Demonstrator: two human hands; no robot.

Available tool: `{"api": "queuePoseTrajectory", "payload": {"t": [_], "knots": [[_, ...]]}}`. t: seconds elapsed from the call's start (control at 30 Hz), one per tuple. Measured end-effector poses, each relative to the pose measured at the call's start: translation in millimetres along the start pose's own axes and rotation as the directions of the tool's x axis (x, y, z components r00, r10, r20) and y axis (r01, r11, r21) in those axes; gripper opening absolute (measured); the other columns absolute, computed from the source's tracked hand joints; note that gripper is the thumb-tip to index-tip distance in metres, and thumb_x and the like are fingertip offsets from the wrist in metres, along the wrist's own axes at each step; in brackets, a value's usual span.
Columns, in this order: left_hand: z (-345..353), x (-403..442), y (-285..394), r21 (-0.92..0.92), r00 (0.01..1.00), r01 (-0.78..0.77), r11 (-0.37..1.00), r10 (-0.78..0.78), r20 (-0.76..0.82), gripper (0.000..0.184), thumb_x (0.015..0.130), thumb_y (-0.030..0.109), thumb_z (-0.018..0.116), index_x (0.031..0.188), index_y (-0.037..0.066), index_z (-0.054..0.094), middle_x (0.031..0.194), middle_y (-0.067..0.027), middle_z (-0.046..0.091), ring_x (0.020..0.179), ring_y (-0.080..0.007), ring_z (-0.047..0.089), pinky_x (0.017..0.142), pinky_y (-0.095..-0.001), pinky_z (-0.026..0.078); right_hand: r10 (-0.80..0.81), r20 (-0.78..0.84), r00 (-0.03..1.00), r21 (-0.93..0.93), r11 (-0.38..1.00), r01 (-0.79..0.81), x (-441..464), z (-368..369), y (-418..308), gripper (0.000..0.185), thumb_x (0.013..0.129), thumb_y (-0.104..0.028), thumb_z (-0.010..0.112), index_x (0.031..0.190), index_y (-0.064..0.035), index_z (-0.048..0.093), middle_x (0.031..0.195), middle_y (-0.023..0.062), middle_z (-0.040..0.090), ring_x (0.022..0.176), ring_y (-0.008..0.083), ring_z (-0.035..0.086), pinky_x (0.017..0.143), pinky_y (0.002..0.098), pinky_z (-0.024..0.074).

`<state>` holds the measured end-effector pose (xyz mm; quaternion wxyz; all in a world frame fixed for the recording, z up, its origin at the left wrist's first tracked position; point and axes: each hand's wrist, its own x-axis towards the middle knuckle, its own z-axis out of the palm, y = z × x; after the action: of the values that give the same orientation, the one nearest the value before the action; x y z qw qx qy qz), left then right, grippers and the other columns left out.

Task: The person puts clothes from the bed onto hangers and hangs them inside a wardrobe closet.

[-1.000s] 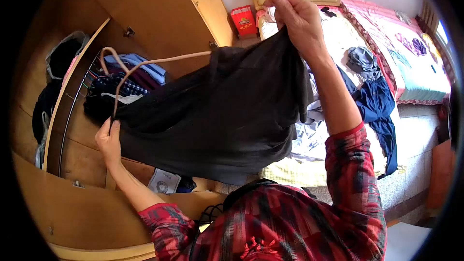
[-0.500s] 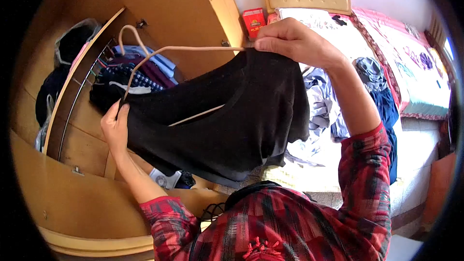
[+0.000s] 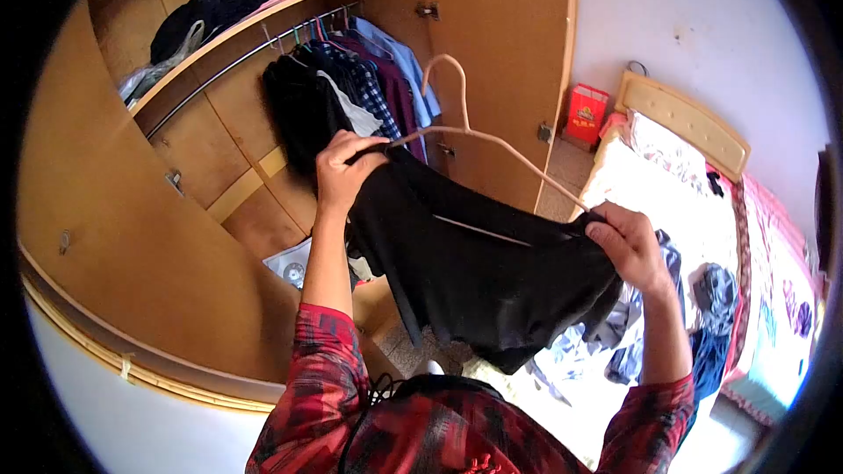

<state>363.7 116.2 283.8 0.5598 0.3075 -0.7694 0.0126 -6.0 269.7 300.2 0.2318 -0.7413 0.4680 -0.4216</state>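
A black top (image 3: 492, 272) with a wide neckline hangs on a beige hanger (image 3: 467, 129) in front of me. My left hand (image 3: 347, 171) is closed round the left shoulder of the top and the hanger's end. At the other shoulder, the fingers of my right hand (image 3: 628, 241) pinch the cloth against the hanger. The hook points up and is free of any rail. The hanger's lower bar shows through the neck opening. Beyond the top, several garments (image 3: 351, 79) hang on a metal rail (image 3: 255, 61) in the open wardrobe.
Dark bundles and bags lie on the wardrobe's upper shelf (image 3: 290, 0). Its door (image 3: 500, 61) stands open on the right. A bed with a padded headboard (image 3: 685, 127) holds crumpled clothes (image 3: 562, 355). A red bag (image 3: 587, 114) stands beside it.
My view has swung left toward the wardrobe. The hanger, formerly slanting up to the right, now slopes down to the right, with my left hand higher than my right. Both hands keep their hold.
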Motion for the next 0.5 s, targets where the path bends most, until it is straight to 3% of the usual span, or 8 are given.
{"api": "queuePoseTrajectory", "payload": {"t": [0.1,0.17,0.2,0.23,0.3,0.33,0.4,0.5], "knots": [[-14.1,-13.0,-45.4,-0.034,0.996,0.065,0.997,-0.063,0.056,0.021,0.079,0.018,0.069,0.092,0.003,0.069,0.078,-0.005,0.064,0.074,-0.014,0.058,0.07,-0.0265,0.045,-0.021,-0.116,0.993,0.041,0.999,0.026,22.1,22.8,7.1,0.013,0.086,-0.01,0.057,0.087,0.0032,0.059,0.068,0.0104,0.055,0.065,0.0136,0.05,0.061,0.0283,0.0421],[-15.1,-28.9,-87.3,-0.356,0.877,0.427,0.831,-0.477,-0.061,0.025,0.086,0.023,0.061,0.098,0.002,0.067,0.084,-0.0019,0.064,0.078,-0.0121,0.057,0.074,-0.0245,0.045,-0.003,-0.098,0.995,0.071,0.997,0.01,48.1,37.6,8.5,0.012,0.086,-0.008,0.057,0.088,0.0037,0.059,0.069,0.0107,0.056,0.064,0.0135,0.049,0.061,0.0278,0.0421],[-17.6,-41.1,-120.5,-0.59,0.777,0.467,0.659,-0.624,-0.082,0.025,0.09,0.021,0.055,0.103,0.002,0.064,0.093,-0.0019,0.063,0.084,-0.0111,0.056,0.078,-0.023,0.044,-0.007,-0.094,0.996,0.065,0.998,0.013,64.0,48.8,9.2,0.012,0.086,-0.008,0.057,0.088,0.0037,0.06,0.07,0.0119,0.057,0.065,0.0151,0.051,0.061,0.0286,0.0427],[-25.5,-48.6,-150.8,-0.707,0.76,0.395,0.586,-0.641,-0.106,0.024,0.088,0.018,0.058,0.107,0.002,0.062,0.096,-0.0043,0.063,0.087,-0.0127,0.057,0.081,-0.0236,0.043,-0.019,-0.096,0.995,0.055,0.998,0.024,84.4,59.8,9.0,0.012,0.086,-0.008,0.056,0.088,0.0036,0.06,0.071,0.0132,0.058,0.065,0.0166,0.053,0.061,0.0293,0.0432],[-41.5,-63.3,-191.9,-0.824,0.688,0.296,0.484,-0.706,-0.168,0.033,0.085,0.014,0.062,0.116,0.003,0.057,0.11,-0.0085,0.059,0.102,-0.0174,0.055,0.089,-0.0267,0.042,-0.158,-0.064,0.985,0.008,0.987,0.159,128.9,90.0,3.9,0.013,0.085,-0.01,0.058,0.09,0.0013,0.06,0.075,0.0206,0.058,0.07,0.0339,0.06,0.062,0.0362,0.0458],[-43.6,-61.1,-194.2,-0.825,0.683,0.284,0.489,-0.707,-0.184,0.033,0.085,0.014,0.062,0.116,0.003,0.057,0.11,-0.0085,0.059,0.102,-0.0174,0.055,0.089,-0.0267,0.042,-0.17,-0.036,0.985,0.005,0.985,0.17,152.2,105.8,0.1,0.013,0.085,-0.012,0.058,0.089,0.0002,0.06,0.075,0.0216,0.058,0.071,0.0369,0.06,0.061,0.0386,0.0458],[-50.6,-59.4,-202.2,-0.483,0.601,0.433,0.761,-0.644,-0.474,0.047,0.081,0.009,0.066,0.125,0.004,0.05,0.124,-0.0118,0.052,0.119,-0.0209,0.046,0.098,-0.0311,0.038,-0.204,0.003,0.979,0.012,0.979,0.204,202.2,142.2,-2.6,0.013,0.084,-0.015,0.058,0.088,-0.0017,0.059,0.075,0.0233,0.057,0.072,0.0409,0.058,0.06,0.0428,0.0453],[-67.8,-86.7,-238.3,-0.334,0.525,0.607,0.721,-0.679,-0.513,0.053,0.08,0.005,0.065,0.129,0.005,0.045,0.134,-0.0132,0.043,0.128,-0.0212,0.035,0.102,-0.0336,0.034,-0.195,0.072,0.978,0.042,0.98,0.193,280.4,205.3,5.1,0.016,0.084,-0.019,0.058,0.087,-0.0029,0.059,0.075,0.0252,0.056,0.077,0.043,0.056,0.063,0.0458,0.0446]]}}
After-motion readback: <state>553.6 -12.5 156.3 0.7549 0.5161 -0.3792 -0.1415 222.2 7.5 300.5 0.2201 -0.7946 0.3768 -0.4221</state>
